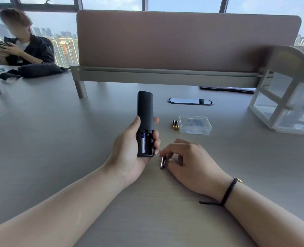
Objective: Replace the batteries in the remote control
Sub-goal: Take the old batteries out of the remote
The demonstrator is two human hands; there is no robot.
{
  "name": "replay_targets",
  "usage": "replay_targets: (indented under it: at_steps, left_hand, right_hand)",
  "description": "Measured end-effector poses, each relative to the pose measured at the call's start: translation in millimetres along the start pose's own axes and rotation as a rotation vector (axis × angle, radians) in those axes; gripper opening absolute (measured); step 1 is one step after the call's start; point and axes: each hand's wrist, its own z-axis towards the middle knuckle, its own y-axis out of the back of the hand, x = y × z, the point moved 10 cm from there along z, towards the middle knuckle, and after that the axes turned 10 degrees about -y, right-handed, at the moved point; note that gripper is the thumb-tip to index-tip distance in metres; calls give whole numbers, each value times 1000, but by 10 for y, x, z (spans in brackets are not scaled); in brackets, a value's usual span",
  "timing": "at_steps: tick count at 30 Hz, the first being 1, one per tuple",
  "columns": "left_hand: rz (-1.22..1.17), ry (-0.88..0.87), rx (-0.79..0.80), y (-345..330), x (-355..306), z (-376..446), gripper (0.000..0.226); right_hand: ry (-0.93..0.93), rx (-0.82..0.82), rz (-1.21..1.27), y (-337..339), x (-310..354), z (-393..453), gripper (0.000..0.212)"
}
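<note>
My left hand [129, 150] holds a black remote control [145, 111] face down, a little above the grey table [58, 139]. Its battery compartment [146, 143] is uncovered: a blue-and-white battery [143, 142] lies in the left slot and the right slot is bare. Just to the right, my right hand [190, 161] pinches a dark battery [163, 163] by its upper end, the lower end at the table surface. Two black-and-gold batteries [175, 124] lie side by side on the table farther back.
A clear plastic box [194, 124] sits beside the two batteries. A cable port [189, 101] lies behind it, a pink divider panel [183, 41] across the back, a clear drawer unit [286, 104] at right. A person with a phone [24, 43] sits at far left.
</note>
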Motion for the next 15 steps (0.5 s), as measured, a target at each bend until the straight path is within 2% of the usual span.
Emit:
replay_targets:
  at_steps: [2, 4, 6, 10, 15]
  left_hand:
    - [2, 22, 3, -9, 20, -10, 49]
    - [-20, 38, 9, -25, 25, -19, 50]
    - [-39, 54, 23, -46, 38, -33, 53]
    - [-40, 113, 76, -121, 148, -79, 55]
    - [-4, 127, 86, -135, 214, -85, 53]
  right_hand:
    - [13, -100, 74, 138, 21, -15, 29]
    - [53, -244, 139, 334, 81, -67, 21]
    - [108, -322, 154, 434, 179, -135, 12]
    - [182, -295, 115, 330, 322, -187, 20]
    - [174, -261, 144, 284, 300, -158, 30]
